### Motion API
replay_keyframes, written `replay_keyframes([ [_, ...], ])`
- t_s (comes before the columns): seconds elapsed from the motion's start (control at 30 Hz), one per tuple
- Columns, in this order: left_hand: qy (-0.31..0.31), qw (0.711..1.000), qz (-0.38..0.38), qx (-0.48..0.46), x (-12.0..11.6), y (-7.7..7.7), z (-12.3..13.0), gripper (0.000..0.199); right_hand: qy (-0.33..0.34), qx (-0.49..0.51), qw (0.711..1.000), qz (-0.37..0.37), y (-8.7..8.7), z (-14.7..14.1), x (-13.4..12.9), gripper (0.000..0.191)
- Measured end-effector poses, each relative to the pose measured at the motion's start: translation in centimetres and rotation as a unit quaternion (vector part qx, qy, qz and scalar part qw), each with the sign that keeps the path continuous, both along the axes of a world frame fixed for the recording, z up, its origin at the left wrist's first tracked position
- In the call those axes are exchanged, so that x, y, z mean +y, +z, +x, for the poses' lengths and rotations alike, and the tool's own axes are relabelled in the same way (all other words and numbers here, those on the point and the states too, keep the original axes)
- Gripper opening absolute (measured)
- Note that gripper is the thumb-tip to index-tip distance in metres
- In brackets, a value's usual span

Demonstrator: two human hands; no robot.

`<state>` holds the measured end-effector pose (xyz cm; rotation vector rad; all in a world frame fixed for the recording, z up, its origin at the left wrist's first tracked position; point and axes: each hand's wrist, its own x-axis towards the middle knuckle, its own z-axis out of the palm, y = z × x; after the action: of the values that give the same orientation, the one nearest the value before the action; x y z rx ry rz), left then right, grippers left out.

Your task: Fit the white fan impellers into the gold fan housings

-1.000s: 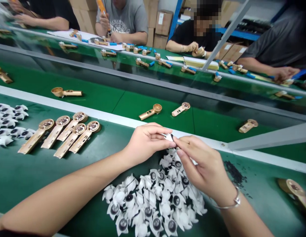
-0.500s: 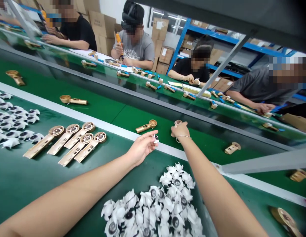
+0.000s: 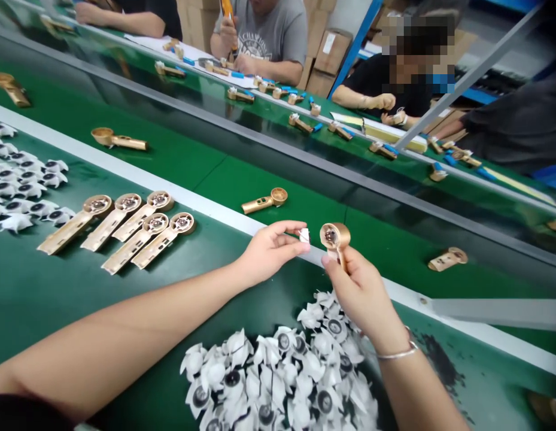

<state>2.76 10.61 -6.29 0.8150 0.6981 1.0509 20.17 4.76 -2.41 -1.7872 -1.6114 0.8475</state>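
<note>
— While looking at the left hand [image 3: 266, 251], what to see?
— Pinching a white fan [image 3: 304, 235] with thumb and fingers, over the far edge of the table [image 3: 48, 299].
— In the right hand [image 3: 361, 287]?
— Gripping a gold case [image 3: 342, 234] by its handle, just beside the white fan.

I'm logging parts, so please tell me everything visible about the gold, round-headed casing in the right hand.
The gold, round-headed casing, plastic or metal by its look, has a short cylindrical head with an open face and dark and silvery details inside. That face turns toward the camera. A handle runs down from the head into the bare right hand, whose grip hides most of it. It is held head-up, apart from the small white piece in the left hand.
</note>
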Motion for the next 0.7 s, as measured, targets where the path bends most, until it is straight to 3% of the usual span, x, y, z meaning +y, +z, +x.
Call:
replay_keyframes([
  [0.3, -0.022, 1.0, 0.011, -0.004, -0.3, -0.7, -0.1, 0.041, 0.056, -0.126, 0.989, 0.046, -0.3, -0.9, -0.1, 0.016],
  [0.7, -0.012, 0.999, -0.022, -0.037, -0.6, -0.4, 0.2, 0.032, 0.094, -0.225, 0.966, 0.088, -0.3, -1.1, -0.3, 0.021],
])
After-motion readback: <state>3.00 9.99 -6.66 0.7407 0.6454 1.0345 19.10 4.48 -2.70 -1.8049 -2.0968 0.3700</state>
